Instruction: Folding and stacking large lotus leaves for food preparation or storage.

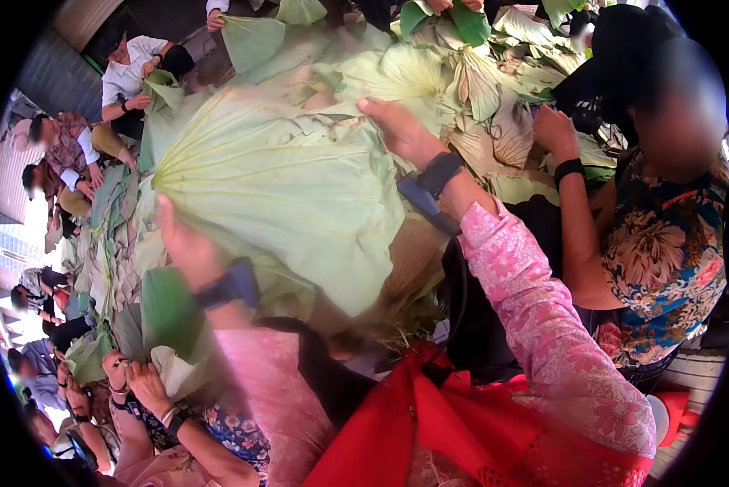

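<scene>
A large pale green lotus leaf (285, 182) is spread between my two hands above the pile. My left hand (188, 243) grips it near the point where its veins meet; the fingers are mostly hidden behind the leaf and the hand is somewhat blurred. At the leaf's upper right edge, my right hand (395, 131) pinches it, thumb on top. Beneath and beyond lies a heap of dried lotus leaves (474, 79), some brown and wrinkled. A darker green leaf (168, 310) is just below my left hand.
A co-worker in a floral top (662, 255) sits close on my right. Another co-worker's hands (139, 380) are near at lower left. Several people line the heap's far left side, one in a white shirt (136, 67). A cable hangs beside my right forearm.
</scene>
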A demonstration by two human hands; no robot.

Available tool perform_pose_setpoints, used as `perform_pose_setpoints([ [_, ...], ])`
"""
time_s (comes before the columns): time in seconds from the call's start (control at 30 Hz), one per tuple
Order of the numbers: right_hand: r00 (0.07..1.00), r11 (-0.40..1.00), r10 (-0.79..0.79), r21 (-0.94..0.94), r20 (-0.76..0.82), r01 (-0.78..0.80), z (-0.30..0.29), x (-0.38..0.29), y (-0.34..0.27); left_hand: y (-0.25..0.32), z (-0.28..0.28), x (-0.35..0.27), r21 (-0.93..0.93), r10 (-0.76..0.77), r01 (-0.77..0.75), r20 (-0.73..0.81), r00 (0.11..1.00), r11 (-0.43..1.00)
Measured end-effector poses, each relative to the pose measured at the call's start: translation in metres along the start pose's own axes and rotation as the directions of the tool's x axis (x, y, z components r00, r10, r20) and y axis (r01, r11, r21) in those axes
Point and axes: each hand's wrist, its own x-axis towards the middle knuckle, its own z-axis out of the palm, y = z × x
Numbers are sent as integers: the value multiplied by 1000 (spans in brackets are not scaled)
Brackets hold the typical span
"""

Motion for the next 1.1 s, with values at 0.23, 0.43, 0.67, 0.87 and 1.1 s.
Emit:
perform_pose_setpoints([
  [0.23, 999, 962, -1, -273, -36, -9, 10, -12, 5, 20, 0, -13, -154, -103, 102, -1, 995, 983],
  [0.43, 991, 1000, 4, 20, 134, -7, 53, -52, -14, 30, -4, -22, -178, -97, 91, -22, 995, 980],
  [0.67, 994, 984, 77, -167, 79, -63, 20, -24, 4, 30, -9, -17, -312, -142, 118, -56, 988, 943],
  [0.87, 999, 785, -11, -619, -45, -19, 3, 3, 22, 34, -10, -11, -286, -114, 91, -65, 991, 954],
  [1.1, 995, 879, -94, -472, -46, 61, -14, 18, 36, 28, -2, -1, -300, -122, 96, -70, 990, 949],
])
